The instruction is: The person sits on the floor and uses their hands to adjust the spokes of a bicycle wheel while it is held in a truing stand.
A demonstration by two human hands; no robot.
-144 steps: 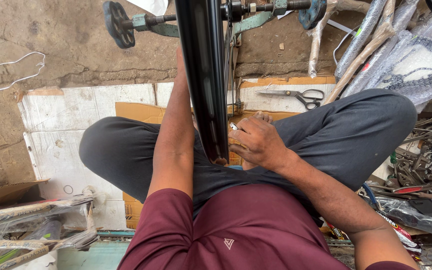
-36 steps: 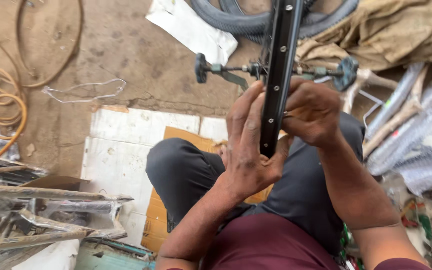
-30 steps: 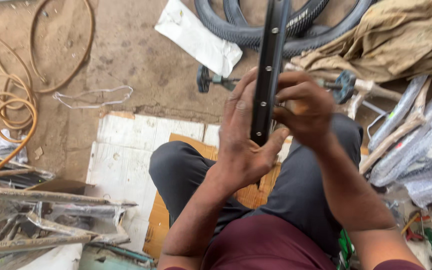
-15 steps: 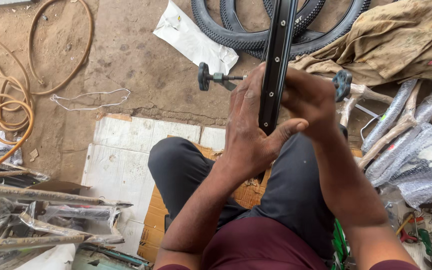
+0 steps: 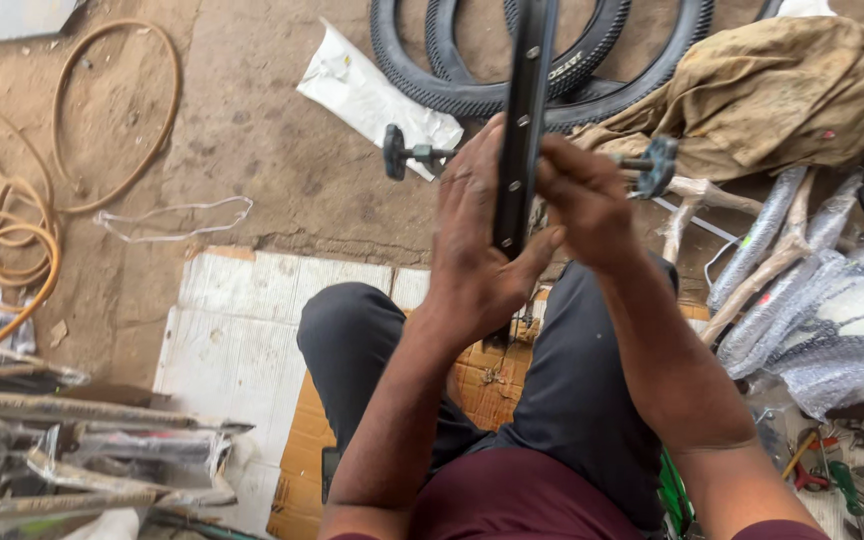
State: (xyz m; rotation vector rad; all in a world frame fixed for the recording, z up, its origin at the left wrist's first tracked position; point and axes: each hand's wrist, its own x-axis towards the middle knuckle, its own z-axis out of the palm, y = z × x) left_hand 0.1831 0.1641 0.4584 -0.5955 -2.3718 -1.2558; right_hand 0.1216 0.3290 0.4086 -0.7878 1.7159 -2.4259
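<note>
Currently, the rim (image 5: 523, 120) stands upright in front of the seated person, above the lap, with both hands clamped on it: the left hand (image 5: 472, 240) grips its lower end from the left, and the right hand (image 5: 582, 200) presses against it from the right. Behind the rim, tyres (image 5: 472, 70) lie on the ground beside a brown cloth (image 5: 772, 90), and an axle (image 5: 412, 153) shows just left of the hands.

Ahead, 12 o'clock: your hands grip the black rim (image 5: 522, 130); black tyres (image 5: 592, 75) and a pedal axle (image 5: 414, 155) block beyond it.
Right, 3 o'clock: wrapped frame parts (image 5: 832, 320) and a tan cloth bundle (image 5: 782, 90) crowd you.
Left, 9 o'clock: bare ground (image 5: 242, 130) lets you pass; a hose coil (image 5: 12, 260) lies farther out.
Low left, 7 o'clock: metal scrap (image 5: 72, 450) blocks.
</note>
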